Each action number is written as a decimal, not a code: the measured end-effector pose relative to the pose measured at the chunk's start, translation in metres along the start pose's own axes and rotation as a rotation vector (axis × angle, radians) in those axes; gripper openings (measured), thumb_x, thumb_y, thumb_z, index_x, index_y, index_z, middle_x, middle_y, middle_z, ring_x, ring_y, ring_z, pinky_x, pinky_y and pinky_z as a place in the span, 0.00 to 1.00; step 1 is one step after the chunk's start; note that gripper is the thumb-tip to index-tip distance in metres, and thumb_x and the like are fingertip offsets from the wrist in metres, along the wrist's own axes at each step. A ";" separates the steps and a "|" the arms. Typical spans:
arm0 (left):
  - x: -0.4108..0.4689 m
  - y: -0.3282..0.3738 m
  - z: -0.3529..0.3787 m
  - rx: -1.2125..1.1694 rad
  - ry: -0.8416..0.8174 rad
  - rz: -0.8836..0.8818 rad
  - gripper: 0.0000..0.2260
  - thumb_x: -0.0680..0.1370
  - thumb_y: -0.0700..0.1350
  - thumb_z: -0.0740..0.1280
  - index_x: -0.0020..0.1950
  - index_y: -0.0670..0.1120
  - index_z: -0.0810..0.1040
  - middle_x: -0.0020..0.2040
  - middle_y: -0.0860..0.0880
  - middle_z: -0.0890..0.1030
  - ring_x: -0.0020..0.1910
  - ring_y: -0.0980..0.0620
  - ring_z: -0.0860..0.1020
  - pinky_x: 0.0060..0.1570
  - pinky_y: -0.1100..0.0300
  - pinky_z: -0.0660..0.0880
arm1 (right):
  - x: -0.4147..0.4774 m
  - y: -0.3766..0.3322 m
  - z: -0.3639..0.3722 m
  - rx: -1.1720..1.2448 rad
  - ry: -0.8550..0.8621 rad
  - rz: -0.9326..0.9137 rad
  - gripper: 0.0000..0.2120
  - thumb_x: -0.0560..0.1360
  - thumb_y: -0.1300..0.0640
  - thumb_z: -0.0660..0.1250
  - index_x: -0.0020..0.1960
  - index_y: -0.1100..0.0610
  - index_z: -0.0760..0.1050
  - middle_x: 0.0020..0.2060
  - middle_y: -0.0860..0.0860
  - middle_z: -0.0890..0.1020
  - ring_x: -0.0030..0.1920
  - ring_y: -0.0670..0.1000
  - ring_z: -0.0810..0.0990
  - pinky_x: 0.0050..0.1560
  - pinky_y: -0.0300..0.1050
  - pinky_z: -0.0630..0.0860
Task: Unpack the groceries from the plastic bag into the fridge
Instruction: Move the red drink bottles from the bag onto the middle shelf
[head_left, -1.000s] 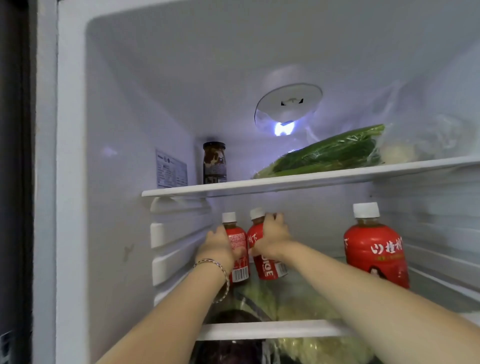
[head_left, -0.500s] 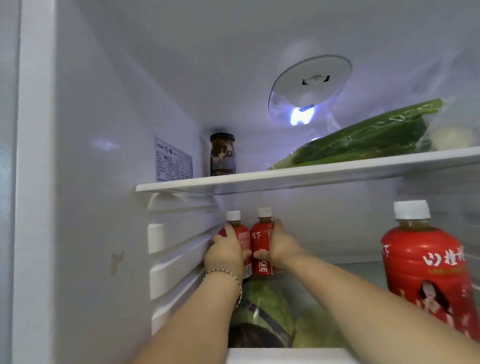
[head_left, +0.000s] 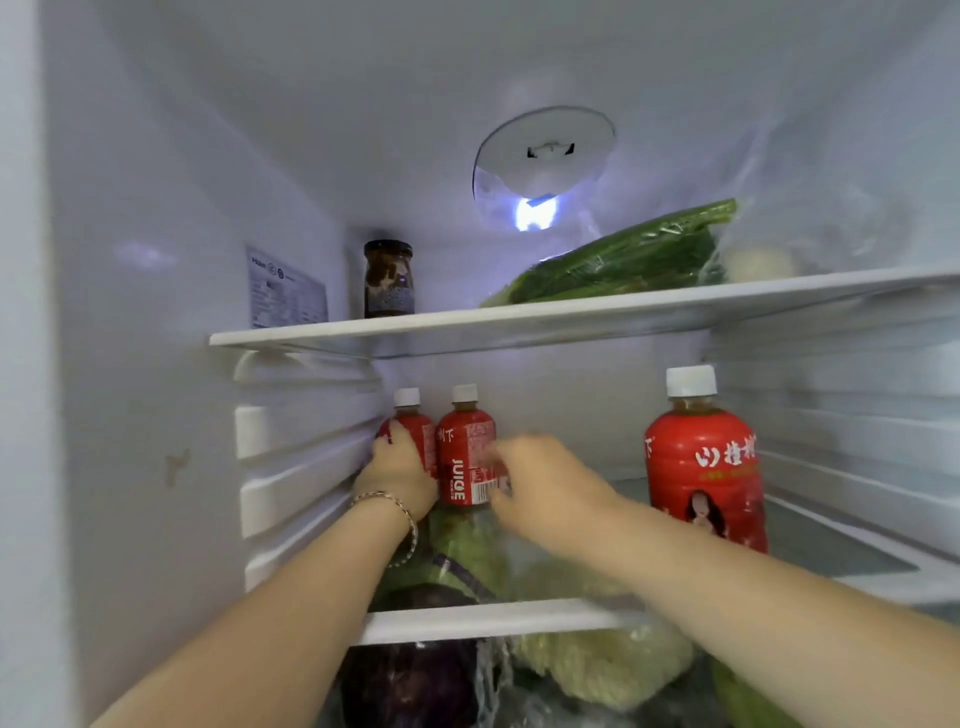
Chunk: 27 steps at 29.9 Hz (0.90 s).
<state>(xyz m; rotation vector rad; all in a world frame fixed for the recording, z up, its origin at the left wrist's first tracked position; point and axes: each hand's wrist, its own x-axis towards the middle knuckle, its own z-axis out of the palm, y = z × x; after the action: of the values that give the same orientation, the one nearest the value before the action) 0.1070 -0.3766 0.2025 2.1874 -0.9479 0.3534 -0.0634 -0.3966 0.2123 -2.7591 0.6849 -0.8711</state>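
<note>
Two small red juice bottles with white caps stand side by side at the back left of the fridge's middle shelf (head_left: 493, 618). My left hand (head_left: 400, 475) is wrapped around the left bottle (head_left: 413, 426). My right hand (head_left: 540, 483), blurred, is just off the right side of the second bottle (head_left: 465, 452), fingers loosely apart, holding nothing. A third, larger-looking red bottle (head_left: 704, 462) stands nearer on the right of the same shelf. No plastic bag is in sight.
On the upper shelf (head_left: 519, 319) stand a dark jar (head_left: 388, 280), wrapped green vegetables (head_left: 623, 260) and a clear bag at the right. Under the middle shelf lie cabbage (head_left: 602, 665) and a purple vegetable (head_left: 410, 680). The fridge's ribbed left wall (head_left: 291, 467) is close to my left hand.
My right hand has come off the second bottle and drawn back to the right. My left hand stays on the left bottle. The view has pulled back a little.
</note>
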 end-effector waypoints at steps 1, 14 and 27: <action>-0.003 0.002 -0.004 0.064 0.019 0.028 0.22 0.77 0.45 0.62 0.70 0.45 0.61 0.68 0.42 0.66 0.63 0.41 0.72 0.59 0.48 0.72 | -0.022 0.002 -0.013 -0.061 0.134 -0.025 0.13 0.77 0.56 0.61 0.61 0.56 0.73 0.55 0.51 0.74 0.55 0.52 0.76 0.53 0.45 0.74; -0.008 0.009 0.005 0.419 -0.195 0.306 0.24 0.81 0.53 0.53 0.75 0.63 0.46 0.78 0.54 0.43 0.76 0.45 0.40 0.71 0.40 0.58 | -0.038 0.070 -0.058 0.270 -0.002 0.443 0.34 0.64 0.41 0.75 0.61 0.52 0.62 0.53 0.49 0.76 0.49 0.51 0.78 0.38 0.44 0.81; -0.006 0.002 0.009 0.366 -0.172 0.349 0.29 0.79 0.46 0.58 0.75 0.63 0.46 0.77 0.56 0.42 0.76 0.45 0.39 0.71 0.47 0.60 | 0.095 0.060 0.025 0.363 -0.034 0.511 0.36 0.72 0.55 0.71 0.70 0.62 0.53 0.65 0.59 0.69 0.62 0.59 0.74 0.39 0.46 0.79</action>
<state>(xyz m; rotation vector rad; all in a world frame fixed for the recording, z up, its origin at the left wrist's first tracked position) 0.1011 -0.3803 0.1940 2.4037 -1.4638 0.5447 -0.0026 -0.4940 0.2218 -2.1313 1.0426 -0.7408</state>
